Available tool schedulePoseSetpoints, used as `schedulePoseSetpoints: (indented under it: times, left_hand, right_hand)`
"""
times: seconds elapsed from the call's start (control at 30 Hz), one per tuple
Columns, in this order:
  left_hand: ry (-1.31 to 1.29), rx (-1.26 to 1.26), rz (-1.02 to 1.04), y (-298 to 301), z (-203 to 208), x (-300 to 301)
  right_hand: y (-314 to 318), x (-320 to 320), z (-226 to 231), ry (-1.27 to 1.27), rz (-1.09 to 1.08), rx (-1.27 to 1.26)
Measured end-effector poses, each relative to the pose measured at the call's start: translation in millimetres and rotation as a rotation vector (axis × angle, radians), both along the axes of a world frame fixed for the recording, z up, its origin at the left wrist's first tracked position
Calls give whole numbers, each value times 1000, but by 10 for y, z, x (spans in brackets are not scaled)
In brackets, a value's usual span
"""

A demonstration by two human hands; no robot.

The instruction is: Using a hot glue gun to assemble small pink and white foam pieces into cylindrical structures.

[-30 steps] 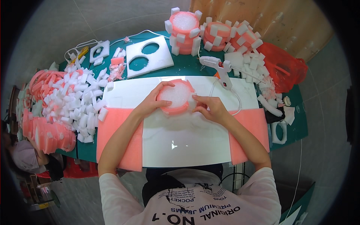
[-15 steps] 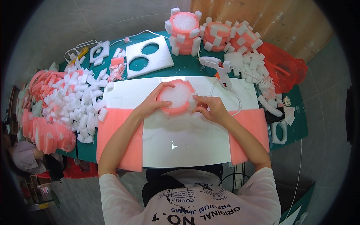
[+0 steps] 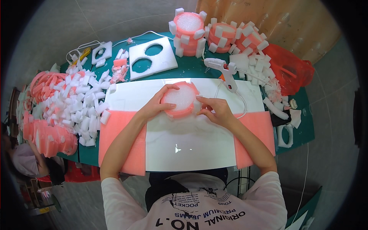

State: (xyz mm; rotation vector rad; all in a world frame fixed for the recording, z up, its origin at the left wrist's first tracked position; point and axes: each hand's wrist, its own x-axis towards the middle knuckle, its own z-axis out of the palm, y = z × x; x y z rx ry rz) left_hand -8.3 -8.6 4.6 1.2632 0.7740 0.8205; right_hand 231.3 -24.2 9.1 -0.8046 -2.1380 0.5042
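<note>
A round foam piece (image 3: 181, 98), white in the middle with a pink rim, is held over the white glossy board (image 3: 188, 142). My left hand (image 3: 156, 105) grips its left side, thumb on the top face and fingers curled round the far rim. At the right rim, my right hand (image 3: 217, 110) pinches a small white foam block (image 3: 198, 99) against the pink edge. The fingertips hide most of that block. Beyond my right hand, a white glue gun (image 3: 226, 73) rests on the board with its cord trailing down.
Loose white foam blocks (image 3: 82, 101) and pink foam rings (image 3: 53, 140) are heaped on the left. Pink foam sheets (image 3: 122, 134) flank the board. Finished-looking foam cylinders (image 3: 189, 36) stand at the back, near a red plastic bag (image 3: 287, 69). A cut-out white foam sheet (image 3: 153, 59) lies behind.
My hands and the round foam piece hold almost the same place; the right fingers have pressed marginally closer to the rim. At far left, another person's arm has shifted.
</note>
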Motion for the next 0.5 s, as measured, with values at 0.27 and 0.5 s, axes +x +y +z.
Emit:
schedulePoseSetpoints:
  times: [0.27, 0.5]
  left_hand:
    - [-10, -37, -7, -7, 15, 7]
    - [-32, -52, -22, -2, 12, 8]
  right_hand:
    - [1, 4, 9, -9, -2, 25]
    - [13, 4, 15, -30, 19, 94]
